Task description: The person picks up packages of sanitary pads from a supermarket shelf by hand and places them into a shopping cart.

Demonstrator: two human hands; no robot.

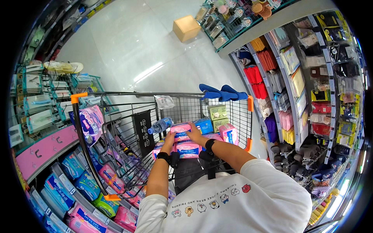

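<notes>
A wire shopping cart (189,93) with orange corner caps stands in front of me. Inside it, a pink and blue pack of sanitary pads (181,127) is held between my two hands. My left hand (170,137) grips its left end, and my right hand (194,132) has the right end. Just under my hands lies another pink pack (188,149), with more pink packs around it. A water bottle (161,125) lies tilted to the left of the held pack. To the right are a blue pack (205,125), green boxes (218,113) and an upright pink pack (229,134).
Blue cloth items (223,92) drape over the cart's rim. A purple pack (90,123) sits by the cart's handlebar (84,151). Shelves of pad packs (87,185) line the left; hanging textiles (266,59) line the right. A wooden cube (186,28) stands on the floor ahead.
</notes>
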